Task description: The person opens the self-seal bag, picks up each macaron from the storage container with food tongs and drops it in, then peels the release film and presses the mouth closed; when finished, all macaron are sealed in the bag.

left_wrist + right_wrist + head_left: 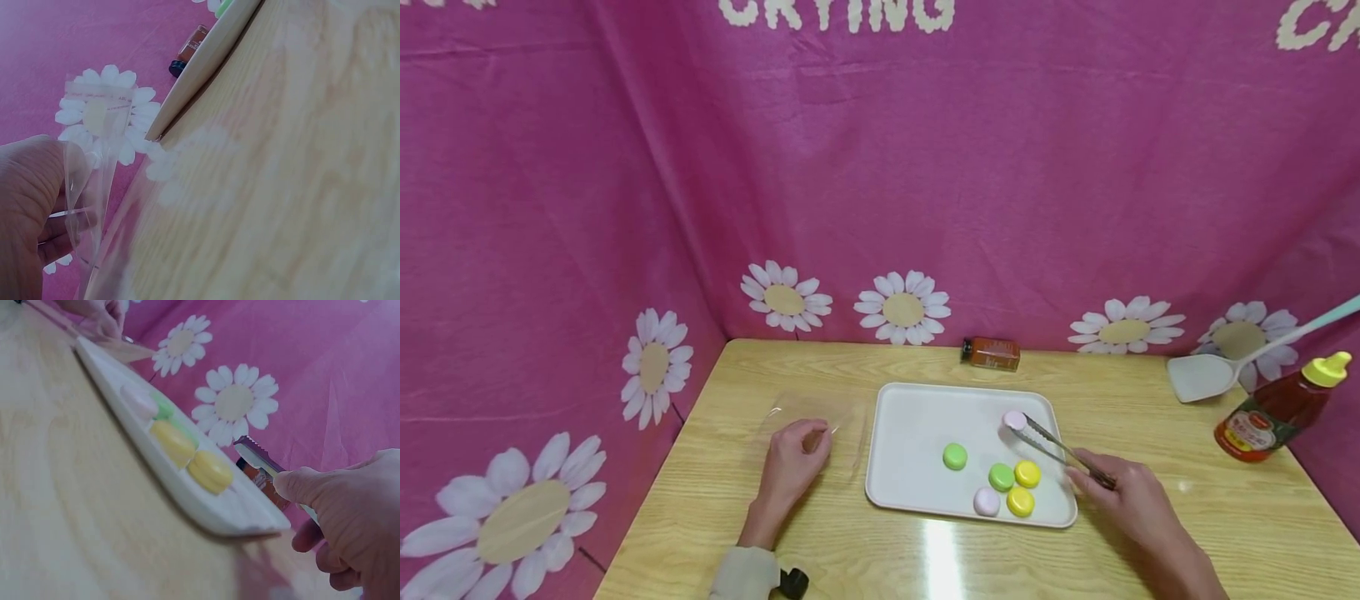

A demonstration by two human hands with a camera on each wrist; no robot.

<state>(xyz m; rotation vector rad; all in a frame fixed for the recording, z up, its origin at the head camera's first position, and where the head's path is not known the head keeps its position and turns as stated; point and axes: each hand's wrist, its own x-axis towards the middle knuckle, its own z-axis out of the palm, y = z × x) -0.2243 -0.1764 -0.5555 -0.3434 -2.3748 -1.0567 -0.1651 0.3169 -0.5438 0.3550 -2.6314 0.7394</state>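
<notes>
My right hand (1131, 496) grips a pair of metal tongs (1060, 446) over the right side of a white tray (917, 450). The tong tips reach a pale pink macaron (1015, 420). Two green macarons (955, 456), two yellow macarons (1020, 502) and another pale pink macaron (987, 502) lie on the tray. Left of the tray, my left hand (796, 454) pinches a clear plastic bag (94, 187) between thumb and fingers. In the right wrist view the serrated end of the tongs (256, 453) sticks out past my thumb.
Behind the tray a small dark-capped bottle (992, 353) lies on its side near the pink curtain (880, 192). On the right stand a red sauce bottle (1262, 421) with a yellow cap and a white spatula (1202, 377) leaning on the curtain. The wooden table (820, 550) fills the foreground.
</notes>
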